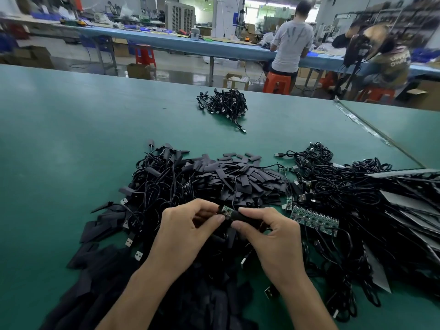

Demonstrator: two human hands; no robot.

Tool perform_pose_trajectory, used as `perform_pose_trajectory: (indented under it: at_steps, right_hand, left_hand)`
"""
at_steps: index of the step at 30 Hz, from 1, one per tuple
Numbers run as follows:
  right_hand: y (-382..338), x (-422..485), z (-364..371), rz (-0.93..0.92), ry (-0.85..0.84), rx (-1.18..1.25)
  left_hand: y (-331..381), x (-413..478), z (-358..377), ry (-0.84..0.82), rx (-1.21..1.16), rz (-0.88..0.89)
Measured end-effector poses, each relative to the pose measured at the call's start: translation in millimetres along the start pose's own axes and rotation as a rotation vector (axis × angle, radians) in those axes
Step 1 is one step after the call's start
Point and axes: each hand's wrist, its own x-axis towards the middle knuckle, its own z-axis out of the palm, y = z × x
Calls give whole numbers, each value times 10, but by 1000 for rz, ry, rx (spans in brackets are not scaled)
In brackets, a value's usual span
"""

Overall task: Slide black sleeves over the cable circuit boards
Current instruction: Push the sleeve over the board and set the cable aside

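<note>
My left hand [183,232] pinches a small green circuit board [227,211] on a black cable between thumb and fingers. My right hand [271,234] pinches a black sleeve [240,215] whose open end meets the board's right end; part of the board shows between the hands. Behind the hands lies a heap of loose flat black sleeves [238,177]. A strip of joined green boards [314,219] lies just right of my right hand.
Tangled black USB cables [333,184] spread to the right, more to the left [157,184]. A separate cable bundle [225,104] sits farther back on the green table [71,120]. Flat dark pieces [100,265] lie near left. Two people sit at a far bench.
</note>
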Motion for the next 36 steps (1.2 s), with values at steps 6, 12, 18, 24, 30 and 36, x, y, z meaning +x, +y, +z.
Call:
perform_pose_trajectory:
  at_steps: [6,12,18,24,30,36]
  right_hand:
    - [36,-7,38,-59,-18,-141]
    - [52,0,34,-59,-43,-177]
    - [48,-31,68,-174,-55,-364]
    - [47,-47,82,-177,-55,-408]
    - [63,-27,78,-168,-68,-399]
    - [86,-13,60,-133,-100,-393]
  left_hand:
    - [-91,-2,39,-89,-20,-4]
    - [-170,7,67,-107,-6,-10]
    - [-184,-2,68,-124,69,8]
    - [-184,-3,90,-90,101,8]
    - [-214,5,102,-116,109,8]
    - [-230,0,111,-127,119,7]
